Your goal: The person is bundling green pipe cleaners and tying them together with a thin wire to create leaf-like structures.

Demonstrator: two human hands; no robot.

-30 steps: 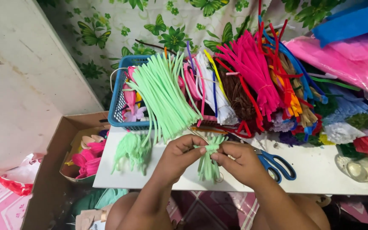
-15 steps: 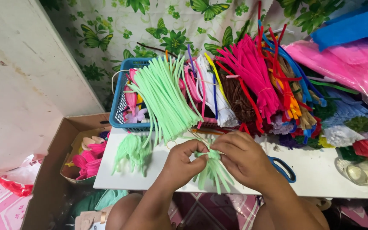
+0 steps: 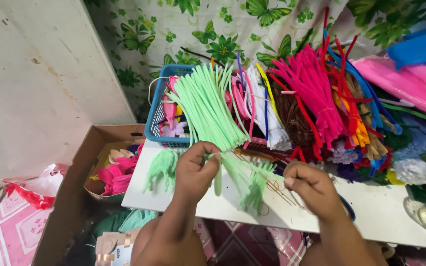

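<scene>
Over the white bench [image 3: 385, 209], both the left hand [image 3: 196, 169] and the right hand [image 3: 310, 187] are pinching light green pipe cleaners [image 3: 245, 173] between clenched fingers [image 3: 208, 158]

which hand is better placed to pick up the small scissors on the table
Right, probably. The right hand hovers just beside the small scissors on the white table, while the left hand is busy pinching the green pipe cleaner bundle.
</scene>
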